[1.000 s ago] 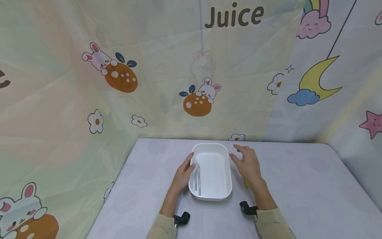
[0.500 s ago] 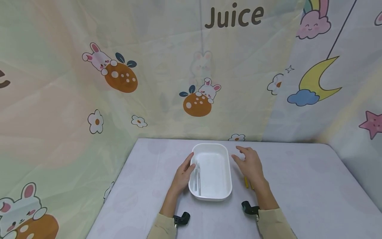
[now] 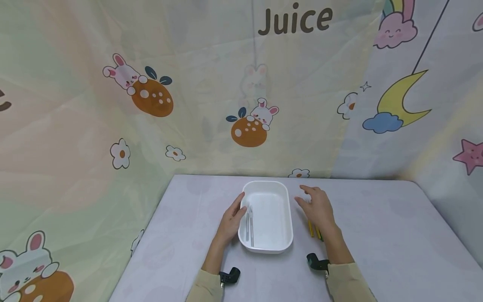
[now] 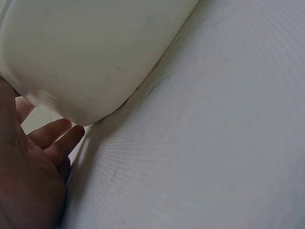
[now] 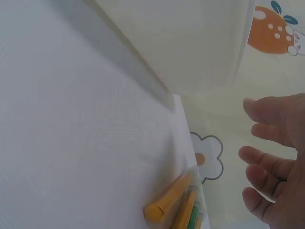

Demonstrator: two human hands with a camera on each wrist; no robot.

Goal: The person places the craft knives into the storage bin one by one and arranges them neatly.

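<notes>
A white rectangular tray [image 3: 272, 218] rests on the table. Inside, along its left wall, lie thin silvery utensils [image 3: 251, 228], too small to identify. My left hand [image 3: 228, 222] grips the tray's left side, thumb over the rim; in the left wrist view the fingers [image 4: 64, 140] reach its outer wall. To the right of the tray, a small gap away, my right hand [image 3: 318, 207] hovers with fingers spread and nothing between them. Beneath it lie several pens [image 3: 311, 228], partly hidden by the wrist; the right wrist view shows yellow-orange pens [image 5: 167, 200] and a green one [image 5: 193, 217].
The pale table [image 3: 381, 235] extends to both sides. Its far edge meets a printed curtain [image 3: 203, 126] with rabbits, oranges and flowers. A dark camera mount [image 3: 317, 262] sits on the right wrist and another camera mount [image 3: 230, 276] on the left.
My right hand has drifted slightly right, away from the tray, and more of the pens shows beneath it. The left hand and the tray have stayed put.
</notes>
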